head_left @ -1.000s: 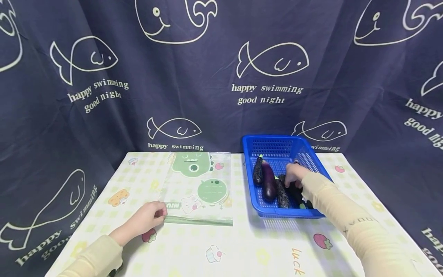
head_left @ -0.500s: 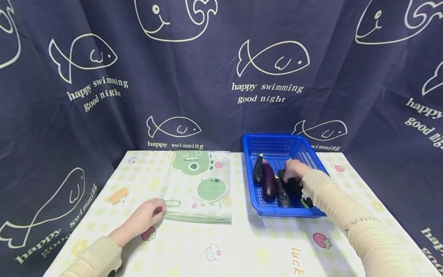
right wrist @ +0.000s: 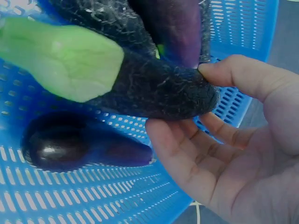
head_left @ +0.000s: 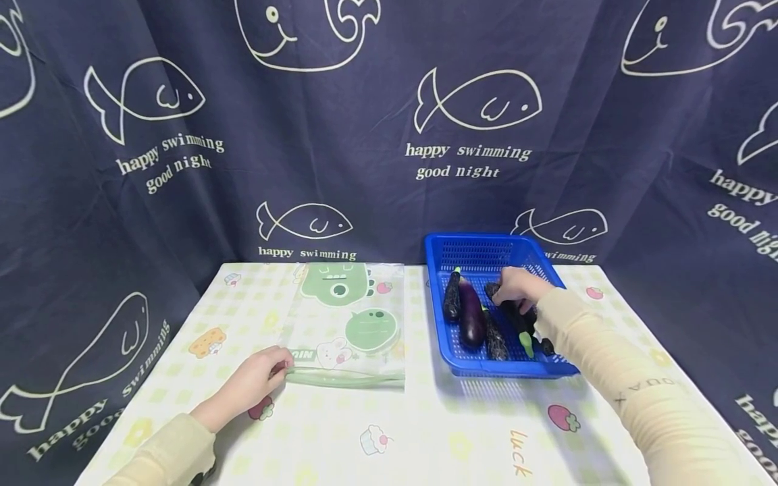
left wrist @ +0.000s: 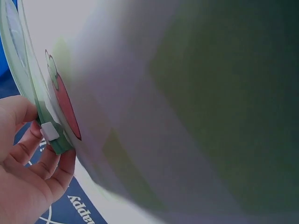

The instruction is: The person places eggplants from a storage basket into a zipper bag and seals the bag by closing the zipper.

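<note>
In the head view my left hand (head_left: 258, 378) pinches the near left corner of a clear zip bag (head_left: 372, 331) with green cartoon prints, lying flat on the table. The left wrist view shows thumb and fingers at the green zip strip, beside its white slider (left wrist: 49, 131). My right hand (head_left: 523, 289) reaches into a blue basket (head_left: 510, 368) and grips the dark end of a wrinkled, near-black eggplant (right wrist: 154, 88), its pale green cap (head_left: 526, 343) pointing toward me. A glossy dark eggplant (right wrist: 60, 144) lies beside it in the right wrist view.
Left in the basket lie a smooth purple eggplant (head_left: 471, 317), a small dark eggplant (head_left: 452, 297) and a wrinkled dark one (head_left: 495, 337). The table has a patterned cloth (head_left: 340, 452). A navy fish-print curtain (head_left: 377, 135) hangs right behind the table.
My right hand has shifted back and slightly left, drawing the eggplant along so its green cap shows more. The bag's zip edge bows more, while my left hand keeps its pinch.
</note>
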The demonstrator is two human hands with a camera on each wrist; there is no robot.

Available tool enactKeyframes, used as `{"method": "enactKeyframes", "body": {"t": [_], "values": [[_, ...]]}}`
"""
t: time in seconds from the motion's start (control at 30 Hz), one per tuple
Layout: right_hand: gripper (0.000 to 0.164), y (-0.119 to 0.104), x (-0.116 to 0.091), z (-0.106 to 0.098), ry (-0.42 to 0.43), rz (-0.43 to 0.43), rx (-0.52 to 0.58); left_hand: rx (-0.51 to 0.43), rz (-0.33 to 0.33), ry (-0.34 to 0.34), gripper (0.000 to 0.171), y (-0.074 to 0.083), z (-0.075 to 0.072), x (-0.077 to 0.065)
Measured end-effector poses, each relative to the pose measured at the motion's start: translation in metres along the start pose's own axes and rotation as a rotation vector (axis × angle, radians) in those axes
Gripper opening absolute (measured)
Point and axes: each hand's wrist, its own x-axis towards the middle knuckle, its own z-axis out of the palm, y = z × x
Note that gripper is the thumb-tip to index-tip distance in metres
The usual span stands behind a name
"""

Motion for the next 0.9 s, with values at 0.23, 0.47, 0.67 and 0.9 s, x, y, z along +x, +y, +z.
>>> {"method": "enactKeyframes", "body": {"t": [0.23,0.47,0.67,0.9], "values": [[0.044,-0.011,-0.012,-0.009,0.018,-0.042,-0.003,0.019,0.015,0.011,0.017,0.003,0.000,0.002],[0.044,-0.016,-0.017,-0.014,0.022,-0.069,0.020,0.029,0.033,0.031,0.019,0.005,0.001,0.000],[0.049,-0.025,-0.021,-0.018,-0.007,-0.096,0.017,0.029,0.057,0.057,0.019,0.005,0.003,-0.001],[0.052,-0.041,-0.033,-0.026,-0.001,-0.130,0.012,-0.002,-0.004,0.034,0.018,0.008,-0.001,0.007]]}}
